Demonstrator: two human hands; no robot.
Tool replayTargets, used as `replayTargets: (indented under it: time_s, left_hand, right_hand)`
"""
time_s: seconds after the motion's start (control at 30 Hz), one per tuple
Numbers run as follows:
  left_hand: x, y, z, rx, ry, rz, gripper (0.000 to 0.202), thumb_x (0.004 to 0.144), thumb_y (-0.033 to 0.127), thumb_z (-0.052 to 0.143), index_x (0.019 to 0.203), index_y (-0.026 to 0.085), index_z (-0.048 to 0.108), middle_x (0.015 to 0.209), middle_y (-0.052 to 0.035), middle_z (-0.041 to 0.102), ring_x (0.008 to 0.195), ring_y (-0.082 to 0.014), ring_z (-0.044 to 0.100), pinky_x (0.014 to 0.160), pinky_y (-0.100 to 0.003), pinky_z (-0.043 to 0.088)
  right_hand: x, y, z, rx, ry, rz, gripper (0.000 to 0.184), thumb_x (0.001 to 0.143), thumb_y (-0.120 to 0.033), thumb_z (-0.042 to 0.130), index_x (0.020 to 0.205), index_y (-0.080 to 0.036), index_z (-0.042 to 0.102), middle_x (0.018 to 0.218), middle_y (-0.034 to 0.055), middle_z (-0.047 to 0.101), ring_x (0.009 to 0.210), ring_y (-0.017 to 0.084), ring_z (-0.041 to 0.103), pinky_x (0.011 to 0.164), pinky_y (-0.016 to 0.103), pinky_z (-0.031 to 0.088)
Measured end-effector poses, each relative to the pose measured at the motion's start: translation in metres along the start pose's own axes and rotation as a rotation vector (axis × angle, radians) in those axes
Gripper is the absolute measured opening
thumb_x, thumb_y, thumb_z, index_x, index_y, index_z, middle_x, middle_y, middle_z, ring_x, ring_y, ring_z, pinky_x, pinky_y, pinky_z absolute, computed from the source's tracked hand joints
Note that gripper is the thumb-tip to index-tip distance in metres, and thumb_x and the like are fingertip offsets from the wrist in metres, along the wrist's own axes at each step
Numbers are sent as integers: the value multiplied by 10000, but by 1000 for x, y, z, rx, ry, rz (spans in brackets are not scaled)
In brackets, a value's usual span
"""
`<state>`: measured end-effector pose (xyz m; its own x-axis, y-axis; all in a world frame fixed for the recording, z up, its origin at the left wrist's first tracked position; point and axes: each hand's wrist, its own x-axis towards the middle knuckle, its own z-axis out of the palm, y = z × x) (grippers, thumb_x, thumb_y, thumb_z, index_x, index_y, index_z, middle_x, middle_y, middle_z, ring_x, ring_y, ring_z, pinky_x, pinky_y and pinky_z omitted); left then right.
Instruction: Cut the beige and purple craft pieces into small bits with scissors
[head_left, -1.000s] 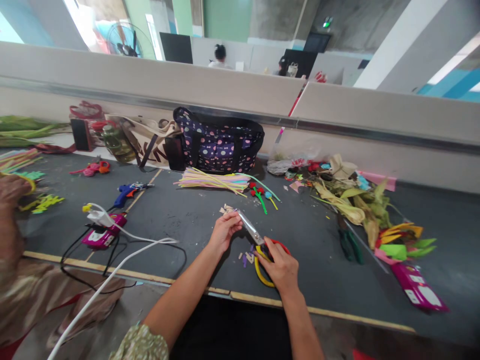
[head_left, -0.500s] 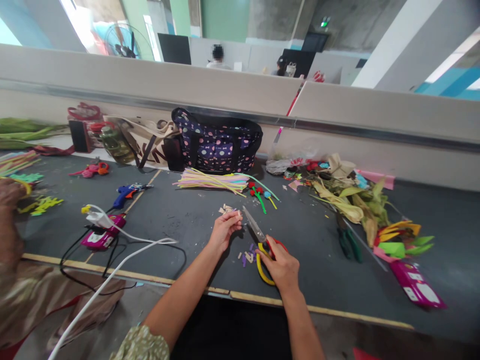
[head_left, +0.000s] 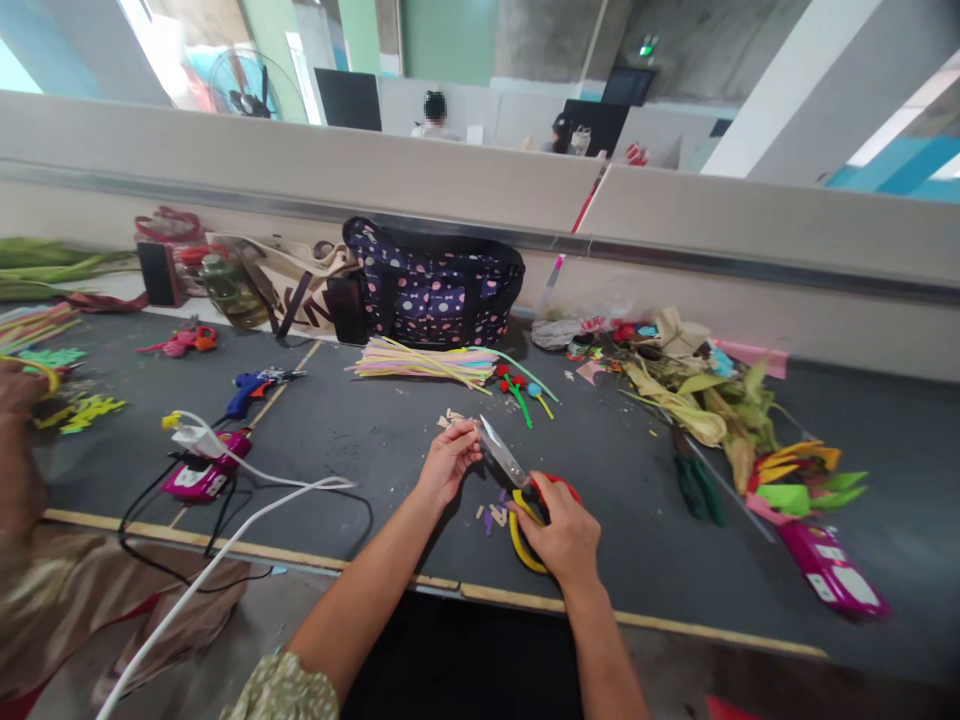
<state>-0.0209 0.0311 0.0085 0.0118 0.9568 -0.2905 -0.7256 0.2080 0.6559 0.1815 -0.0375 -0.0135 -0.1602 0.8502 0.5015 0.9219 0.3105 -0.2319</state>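
Observation:
My right hand (head_left: pixel 564 530) grips a pair of scissors (head_left: pixel 504 455) by its red and yellow handles, the blades pointing up and left. At the blade tips, my left hand (head_left: pixel 452 460) is closed in a pinch; a tiny pale piece seems to be between the fingertips, too small to make out. Small beige scraps (head_left: pixel 450 417) lie just beyond the left hand. Purple and beige cut pieces (head_left: pixel 491 518) are scattered on the dark table between my hands. Farther back lie a bundle of pastel strips (head_left: pixel 420 362) and red flowers on green stems (head_left: pixel 517 393).
A glue gun (head_left: pixel 251 390) and a magenta power strip (head_left: pixel 206 470) with a white cable lie left. Dried husks (head_left: pixel 712 400), green-handled pliers (head_left: pixel 697 480) and another magenta device (head_left: pixel 836 570) are right. A patterned bag (head_left: pixel 439 285) stands behind. A co-worker's hand (head_left: pixel 19 385) is far left.
The scissors' blades have shifted slightly left, closer to my left fingertips. The co-worker's hand at far left has moved a little. The rest stays in place.

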Motion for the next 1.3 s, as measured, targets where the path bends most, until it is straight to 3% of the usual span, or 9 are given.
replayTargets:
  time_s: [0.63, 1.0, 1.3]
  left_hand:
    - [-3, 0, 3, 25, 26, -24, 274, 566, 151, 815, 799, 116, 674, 588, 1, 636, 500, -75, 583, 526, -179, 502]
    - [-3, -2, 4, 16, 23, -51, 193, 617, 98, 748, 798, 119, 686, 611, -1, 650, 502, -69, 582, 519, -168, 504]
    - [-3, -1, 4, 25, 24, -42, 230, 610, 102, 772, 829, 109, 701, 676, -24, 676, 511, -64, 584, 526, -171, 512]
  right_hand:
    - [-3, 4, 6, -39, 34, -67, 495, 864, -550, 531, 1236, -234, 605, 916, 43, 693, 753, 141, 642, 680, 234, 417]
    - [-1, 3, 5, -64, 66, -98, 478, 863, -538, 546, 1202, -212, 625, 886, 31, 694, 715, 126, 640, 654, 221, 407]
    - [-5, 6, 9, 34, 12, -81, 487, 882, -516, 523, 1235, -191, 602, 883, 44, 693, 719, 123, 639, 675, 212, 432]
